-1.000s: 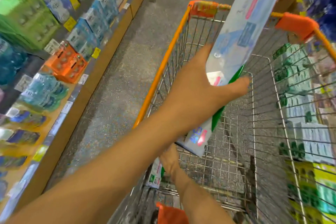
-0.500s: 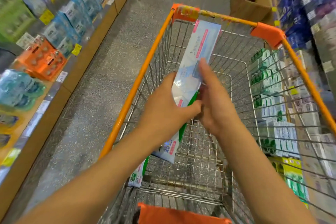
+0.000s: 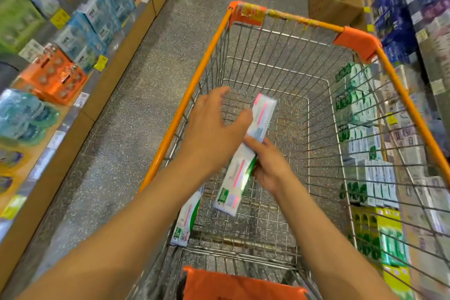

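Head view: right hand [image 3: 270, 165] grips a long white-and-green cardboard box [image 3: 238, 173], held tilted inside the orange-rimmed wire shopping cart [image 3: 185, 102] above its mesh floor; left hand [image 3: 214, 129], fingers spread, has its thumb against the box.

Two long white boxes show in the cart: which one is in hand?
The higher box, gripped by the right hand above the middle of the cart. The other box stands unheld against the cart's near left corner.

head-worn view, facing down, close above cart [image 3: 185, 102]
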### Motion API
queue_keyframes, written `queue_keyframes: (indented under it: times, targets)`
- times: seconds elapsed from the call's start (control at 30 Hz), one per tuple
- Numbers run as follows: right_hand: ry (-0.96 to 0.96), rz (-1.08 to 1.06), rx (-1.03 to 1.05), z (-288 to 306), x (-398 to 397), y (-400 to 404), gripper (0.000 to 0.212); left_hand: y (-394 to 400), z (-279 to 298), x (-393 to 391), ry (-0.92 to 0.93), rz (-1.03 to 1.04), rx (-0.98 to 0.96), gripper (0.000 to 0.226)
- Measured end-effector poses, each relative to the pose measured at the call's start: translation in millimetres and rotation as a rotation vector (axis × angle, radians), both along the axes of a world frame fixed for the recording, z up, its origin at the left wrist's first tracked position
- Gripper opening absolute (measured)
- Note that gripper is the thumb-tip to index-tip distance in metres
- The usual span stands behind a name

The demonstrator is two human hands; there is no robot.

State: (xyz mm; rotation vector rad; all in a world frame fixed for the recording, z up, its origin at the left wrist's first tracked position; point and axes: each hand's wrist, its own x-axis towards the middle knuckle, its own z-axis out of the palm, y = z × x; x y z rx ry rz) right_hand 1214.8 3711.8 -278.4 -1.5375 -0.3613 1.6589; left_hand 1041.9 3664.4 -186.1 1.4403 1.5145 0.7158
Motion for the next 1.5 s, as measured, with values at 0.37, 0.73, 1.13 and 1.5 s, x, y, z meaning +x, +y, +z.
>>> queue_keyframes:
  times: [0.37, 0.73, 1.13, 1.5]
  targets:
    - [-0.116, 0.065, -0.266, -143.7, -113.4, -127.7, 0.048, -1.6, -1.2, 3.6, 0.052, -0.100, 0.085, 0.057]
    - [-0.444, 0.412, -0.269, -123.5, -99.7, -114.0, 0.047, 0.9, -6.8, 1.9, 0.118, -0.127, 0.133, 0.053]
    - [-0.682, 0.477, -0.253, -144.6, -125.1, -134.5, 0.032, 1.0, -16.7, 5.6, 0.196, -0.140, 0.141, 0.041]
    - [-0.574, 0.593, -0.157, -121.0, -95.7, -126.0, 0.025, -0.4, -23.3, 0.9, 0.236, -0.239, 0.150, 0.046]
